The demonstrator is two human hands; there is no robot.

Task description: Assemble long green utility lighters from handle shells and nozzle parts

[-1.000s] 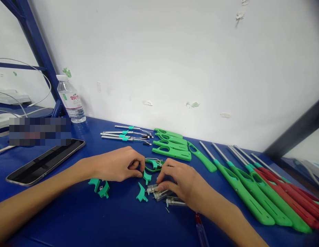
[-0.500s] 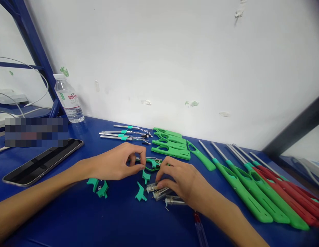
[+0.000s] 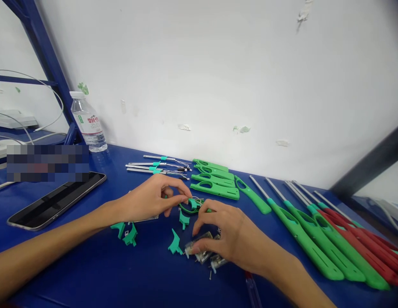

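Observation:
My left hand (image 3: 154, 194) has thumb and forefinger pinched at the left edge of a teal trigger (image 3: 194, 204), which sits in a green lighter shell (image 3: 185, 209) with thin wires. Part of that shell is behind my right hand (image 3: 229, 229). The right fingers are curled over three clear fuel tanks (image 3: 203, 253), and the thumb lies on the leftmost tank's end. Loose teal triggers (image 3: 175, 244) lie just left of the tanks, others (image 3: 130, 235) below my left wrist. A metal piece shows partly under my left hand.
Metal lighter tubes (image 3: 144, 169) with wires and green shell halves (image 3: 215, 191) lie by the wall. Green (image 3: 301, 239) and red lighters (image 3: 362, 239) line the right. A phone (image 3: 57, 201) and a water bottle (image 3: 90, 124) are left; a screwdriver (image 3: 253, 291) lies in front.
My left hand has moved right, its fingertips now at the teal trigger. The fuel tanks have shifted toward me and tilted under my right hand. The view has turned slightly.

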